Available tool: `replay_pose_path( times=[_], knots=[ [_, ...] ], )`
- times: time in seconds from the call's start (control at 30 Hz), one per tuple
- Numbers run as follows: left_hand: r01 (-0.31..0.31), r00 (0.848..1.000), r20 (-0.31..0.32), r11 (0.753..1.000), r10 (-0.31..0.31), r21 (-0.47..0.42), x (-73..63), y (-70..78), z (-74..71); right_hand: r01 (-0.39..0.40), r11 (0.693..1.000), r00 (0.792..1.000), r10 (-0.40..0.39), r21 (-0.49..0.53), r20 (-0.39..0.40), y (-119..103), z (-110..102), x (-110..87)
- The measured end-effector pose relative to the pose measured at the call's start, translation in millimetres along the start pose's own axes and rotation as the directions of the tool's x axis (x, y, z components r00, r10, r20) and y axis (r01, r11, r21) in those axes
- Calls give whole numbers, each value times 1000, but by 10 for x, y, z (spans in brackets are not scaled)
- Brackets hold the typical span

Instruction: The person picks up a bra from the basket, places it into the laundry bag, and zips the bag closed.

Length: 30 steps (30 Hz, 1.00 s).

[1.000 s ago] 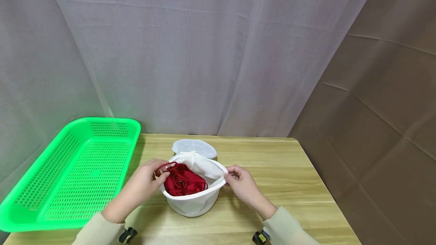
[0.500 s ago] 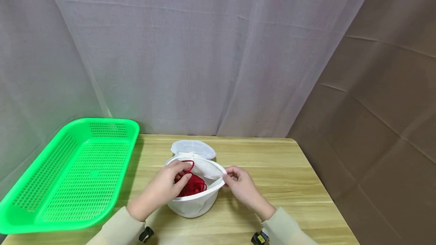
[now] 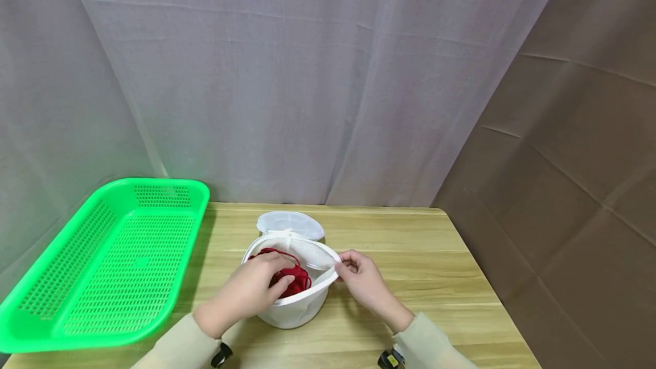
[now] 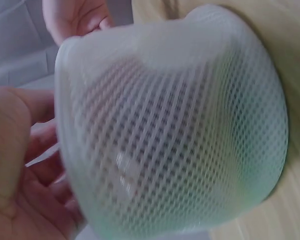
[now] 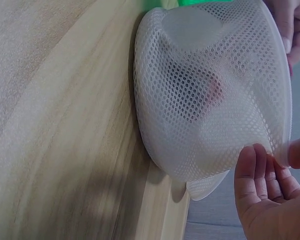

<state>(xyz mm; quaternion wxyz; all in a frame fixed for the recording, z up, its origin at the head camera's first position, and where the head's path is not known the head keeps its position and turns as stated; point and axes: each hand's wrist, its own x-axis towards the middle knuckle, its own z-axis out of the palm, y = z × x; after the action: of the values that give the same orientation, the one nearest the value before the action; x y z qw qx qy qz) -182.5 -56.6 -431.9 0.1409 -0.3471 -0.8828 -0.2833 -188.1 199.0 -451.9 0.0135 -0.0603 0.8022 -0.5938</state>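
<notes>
A white mesh laundry bag [image 3: 289,313], round with a stiff rim, stands upright on the table with its mouth open. Inside it lies a shiny red garment [image 3: 301,281] with thin cord-like straps, partly hidden by my left hand [image 3: 256,285]. That hand reaches over the near left rim, its loosely bent fingers resting on the garment. At the right side of the rim, my right hand [image 3: 363,278] pinches the edge between thumb and fingers. The right wrist view shows this pinch and a faint red patch through the mesh [image 5: 189,90].
A large green plastic basket [image 3: 176,278] with a perforated bottom sits to the left. Behind the bag lies a pale translucent lid-like flap [image 3: 292,222]. The wooden table [image 3: 410,255] ends at a grey curtain [image 3: 287,101], with a brown cloth wall [image 3: 564,187] on the right.
My left hand has moved right from the bag's left rim to over its mouth, then lower. The red garment and its strap have sunk deeper inside. My right hand keeps its place.
</notes>
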Motion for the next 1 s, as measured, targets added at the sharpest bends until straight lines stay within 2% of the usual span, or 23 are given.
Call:
replay_pose_path(
  times=[0.1,0.2,0.3,0.4,0.47,0.6,0.73,0.87,0.93,1.0],
  knots=[
    [36,997,-65,998,-39,-45,10,-48,-79,-6,1000,1000,6,1,-5,9,4,1],
    [88,988,-122,993,-97,-74,14,-125,-155,-25,1000,1000,25,0,-11,15,7,2],
    [152,973,-166,985,-163,-78,2,-217,-220,-33,999,999,32,-4,-10,-5,8,-5],
    [232,955,-170,968,-245,-92,-21,-313,-261,-22,1000,1000,22,-10,-2,-99,11,-35],
    [291,941,-146,951,-304,-107,-43,-369,-273,-19,1000,1000,19,-13,3,-176,15,-62],
    [392,913,-47,905,-404,-163,-87,-442,-271,-17,1000,1000,17,-22,5,-298,20,-113],
    [478,875,55,845,-480,-240,-126,-481,-276,-13,1000,1000,13,-15,0,-306,13,-130],
    [527,848,138,785,-512,-327,-156,-493,-281,-13,1000,1000,13,-9,-1,-268,11,-119],
    [535,843,164,764,-513,-360,-167,-491,-265,-16,1000,1000,16,-10,2,-263,14,-116],
    [536,842,177,755,-509,-379,-176,-484,-238,-15,1000,1000,15,-14,8,-264,17,-115]
  ],
)
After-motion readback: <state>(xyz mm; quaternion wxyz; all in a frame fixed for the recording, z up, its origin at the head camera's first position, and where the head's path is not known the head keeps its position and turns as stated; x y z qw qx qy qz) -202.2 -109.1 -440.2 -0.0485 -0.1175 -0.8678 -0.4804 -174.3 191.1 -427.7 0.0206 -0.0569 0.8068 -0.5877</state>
